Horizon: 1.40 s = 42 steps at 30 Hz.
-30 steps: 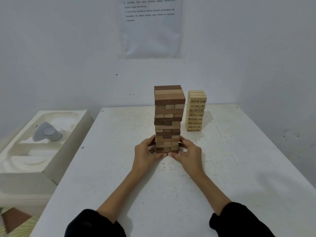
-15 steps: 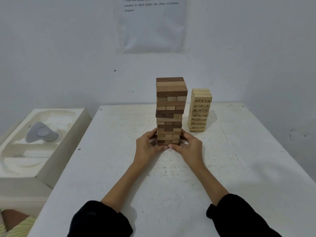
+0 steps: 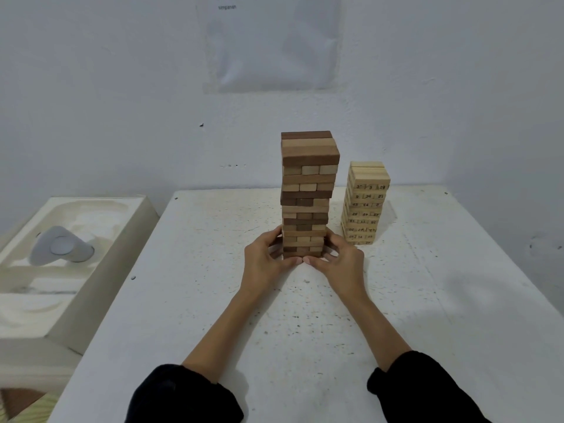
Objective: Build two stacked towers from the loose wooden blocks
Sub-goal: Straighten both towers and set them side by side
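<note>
A tall tower of brown and tan wooden blocks (image 3: 306, 190) stands in the middle of the white table (image 3: 213, 300). My left hand (image 3: 264, 262) grips its base from the left and my right hand (image 3: 340, 264) grips it from the right, thumbs meeting in front of the lowest layers. A shorter tower of pale numbered blocks (image 3: 366, 204) stands behind and to the right, untouched. The tall tower's bottom corners are hidden by my fingers.
A cream moulded tray (image 3: 100, 270) with a grey rounded object (image 3: 62, 247) sits left of the table. A white wall with a taped paper sheet (image 3: 274, 44) rises behind. The table's right edge runs down toward the lower right.
Both hands have slid the tall tower away from me, toward the back of the table, still gripping its base. The pale tower has not moved.
</note>
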Available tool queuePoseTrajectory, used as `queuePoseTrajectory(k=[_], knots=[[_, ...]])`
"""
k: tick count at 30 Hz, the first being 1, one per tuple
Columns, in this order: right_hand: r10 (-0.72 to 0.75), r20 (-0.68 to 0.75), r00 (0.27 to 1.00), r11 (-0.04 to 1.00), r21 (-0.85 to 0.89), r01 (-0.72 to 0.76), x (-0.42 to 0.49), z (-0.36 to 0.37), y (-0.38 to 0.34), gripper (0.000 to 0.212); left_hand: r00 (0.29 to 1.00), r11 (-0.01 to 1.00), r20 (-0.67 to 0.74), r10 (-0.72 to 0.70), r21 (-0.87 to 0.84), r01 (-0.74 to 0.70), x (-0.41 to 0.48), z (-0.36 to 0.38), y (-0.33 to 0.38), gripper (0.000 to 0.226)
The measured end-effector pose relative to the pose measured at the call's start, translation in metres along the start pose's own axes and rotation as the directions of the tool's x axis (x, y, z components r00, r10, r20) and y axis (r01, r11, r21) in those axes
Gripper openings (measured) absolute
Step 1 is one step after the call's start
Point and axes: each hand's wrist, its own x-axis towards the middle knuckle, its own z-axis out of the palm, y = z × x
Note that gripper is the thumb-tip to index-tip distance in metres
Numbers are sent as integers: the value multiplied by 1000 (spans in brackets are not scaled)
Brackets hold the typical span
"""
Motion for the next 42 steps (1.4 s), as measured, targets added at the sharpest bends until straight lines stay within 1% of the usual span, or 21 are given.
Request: queuePoseTrajectory(k=[4,8,12,17,25,31,33,36,39,42], knots=[[3,-4,1000,1000,8,-3,9,2,1,71,1000,1000,-8,-4,-7,4,9,3,-1,63],[2,-1,1000,1000,12,-2,17,4,1,71,999,996,-31,-39,-78,36,13,6,-1,59],[-7,11,1000,1000,21,7,22,5,1,69,998,994,-45,-40,-99,35,18,8,-1,58],[-13,9,1000,1000,22,12,27,7,3,68,998,997,-51,-37,-64,34,23,10,-2,63],[-6,5,1000,1000,22,6,26,7,3,68,999,999,-51,-7,-50,5,19,10,2,56],[-44,11,999,999,-11,44,19,6,-3,57,997,997,6,77,22,-77,11,10,11,50],[-66,24,998,997,-49,67,14,6,-4,54,993,993,24,117,31,-117,5,14,19,54],[-75,79,994,987,-136,85,6,10,-1,58,990,990,42,137,-44,-135,-4,18,27,62],[-31,125,992,977,-203,57,1,11,-1,70,995,998,81,51,-32,-48,-7,18,26,72],[-11,144,990,977,-210,41,2,9,-3,71,994,1000,111,-13,24,10,-7,18,22,82]])
